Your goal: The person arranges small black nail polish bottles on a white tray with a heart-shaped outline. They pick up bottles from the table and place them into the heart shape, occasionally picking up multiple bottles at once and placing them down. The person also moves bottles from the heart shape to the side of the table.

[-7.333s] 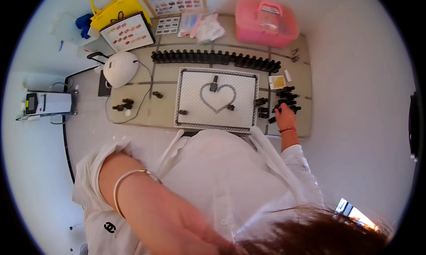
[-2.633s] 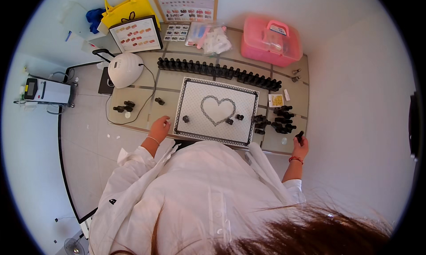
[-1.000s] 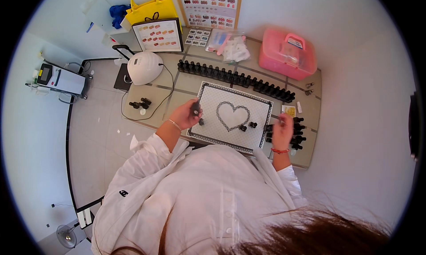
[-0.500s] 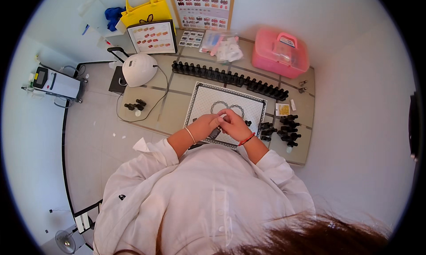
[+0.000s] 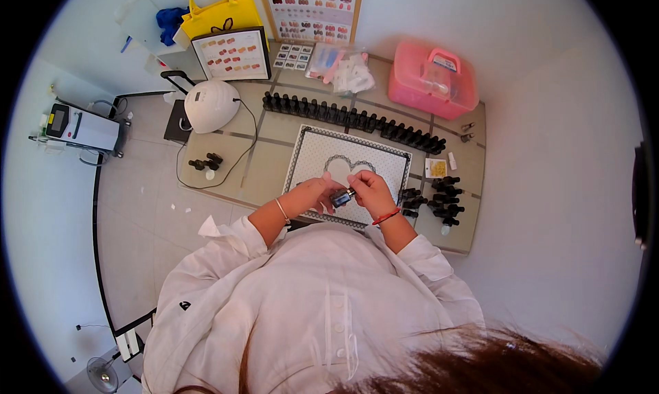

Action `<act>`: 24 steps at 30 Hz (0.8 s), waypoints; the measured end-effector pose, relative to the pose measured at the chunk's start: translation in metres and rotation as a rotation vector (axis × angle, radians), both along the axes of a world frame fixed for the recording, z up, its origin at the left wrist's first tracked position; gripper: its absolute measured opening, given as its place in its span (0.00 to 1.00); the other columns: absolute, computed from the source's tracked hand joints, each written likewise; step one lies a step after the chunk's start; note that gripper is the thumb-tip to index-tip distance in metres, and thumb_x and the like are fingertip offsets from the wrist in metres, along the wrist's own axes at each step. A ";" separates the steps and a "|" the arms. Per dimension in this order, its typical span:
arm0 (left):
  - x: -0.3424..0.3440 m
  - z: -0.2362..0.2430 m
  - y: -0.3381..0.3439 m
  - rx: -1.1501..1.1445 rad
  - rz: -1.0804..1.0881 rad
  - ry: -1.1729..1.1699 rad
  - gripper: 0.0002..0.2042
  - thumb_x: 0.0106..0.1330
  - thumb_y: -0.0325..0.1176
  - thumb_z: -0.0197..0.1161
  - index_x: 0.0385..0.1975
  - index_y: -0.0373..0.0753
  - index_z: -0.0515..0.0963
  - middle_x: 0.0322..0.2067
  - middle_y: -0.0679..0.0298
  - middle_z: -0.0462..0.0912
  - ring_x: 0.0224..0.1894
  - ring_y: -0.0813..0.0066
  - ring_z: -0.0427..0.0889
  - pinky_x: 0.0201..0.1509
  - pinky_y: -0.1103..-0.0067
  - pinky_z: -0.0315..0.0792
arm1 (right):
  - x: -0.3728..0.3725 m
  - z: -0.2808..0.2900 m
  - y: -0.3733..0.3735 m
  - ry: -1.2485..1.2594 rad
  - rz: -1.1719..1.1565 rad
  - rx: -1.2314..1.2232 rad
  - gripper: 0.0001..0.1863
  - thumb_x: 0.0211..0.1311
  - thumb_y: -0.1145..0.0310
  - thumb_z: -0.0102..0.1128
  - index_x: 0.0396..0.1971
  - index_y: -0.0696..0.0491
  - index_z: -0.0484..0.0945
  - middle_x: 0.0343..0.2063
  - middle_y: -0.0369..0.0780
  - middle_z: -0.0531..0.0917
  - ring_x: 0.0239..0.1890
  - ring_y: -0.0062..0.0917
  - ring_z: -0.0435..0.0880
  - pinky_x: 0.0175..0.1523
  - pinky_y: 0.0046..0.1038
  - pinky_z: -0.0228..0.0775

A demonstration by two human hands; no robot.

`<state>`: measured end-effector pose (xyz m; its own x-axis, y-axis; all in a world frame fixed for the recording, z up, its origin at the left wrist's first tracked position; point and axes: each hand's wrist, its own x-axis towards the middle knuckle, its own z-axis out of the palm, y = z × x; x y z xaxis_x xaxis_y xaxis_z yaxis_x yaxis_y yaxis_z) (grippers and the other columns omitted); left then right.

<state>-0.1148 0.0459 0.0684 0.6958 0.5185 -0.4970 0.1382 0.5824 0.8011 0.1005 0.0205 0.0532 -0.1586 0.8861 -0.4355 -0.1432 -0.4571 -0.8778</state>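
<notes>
right hand [image 5: 373,193] grips a dark bottle [image 5: 341,198], left hand [image 5: 312,193] perhaps touching it

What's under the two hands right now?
Under the left hand and right hand lies the white mat; its heart outline shows at the top. The hands and dark bottle cover most of the rest, hiding anything there.

Between my fingers [image 5: 358,182], the bottle [image 5: 341,198] was black with a bluish sheen; beneath them, the mat [image 5: 312,151] was white, finely dotted, with a dark border and a dark-outlined heart [image 5: 338,166]; beyond them, the case [image 5: 420,95] was pink.
</notes>
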 end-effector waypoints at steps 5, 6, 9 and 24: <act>0.000 0.004 0.003 -0.077 -0.031 -0.019 0.27 0.73 0.56 0.42 0.45 0.34 0.76 0.35 0.59 0.84 0.27 0.78 0.79 0.31 0.82 0.73 | 0.001 -0.003 -0.002 0.066 -0.054 -0.122 0.18 0.67 0.57 0.57 0.23 0.55 0.75 0.11 0.29 0.66 0.10 0.12 0.61 0.16 0.20 0.48; 0.001 0.006 0.003 -0.043 -0.040 0.011 0.25 0.73 0.54 0.43 0.44 0.35 0.76 0.35 0.59 0.84 0.26 0.78 0.79 0.30 0.82 0.73 | 0.001 -0.003 -0.003 0.063 -0.063 -0.138 0.19 0.68 0.56 0.56 0.22 0.55 0.74 0.10 0.28 0.65 0.09 0.13 0.59 0.15 0.20 0.47; 0.005 0.009 0.003 -0.010 -0.041 0.080 0.21 0.73 0.49 0.47 0.42 0.35 0.76 0.33 0.60 0.85 0.24 0.80 0.79 0.29 0.83 0.73 | -0.001 0.001 -0.004 0.104 -0.069 -0.166 0.20 0.69 0.54 0.55 0.22 0.54 0.74 0.09 0.29 0.65 0.08 0.13 0.59 0.15 0.21 0.47; -0.131 -0.083 0.012 0.819 0.537 0.973 0.15 0.59 0.35 0.64 0.44 0.38 0.75 0.33 0.56 0.79 0.40 0.57 0.79 0.44 0.69 0.73 | 0.012 -0.019 -0.027 -0.091 -0.097 -0.120 0.13 0.64 0.64 0.61 0.23 0.55 0.73 0.12 0.31 0.71 0.11 0.13 0.64 0.15 0.19 0.51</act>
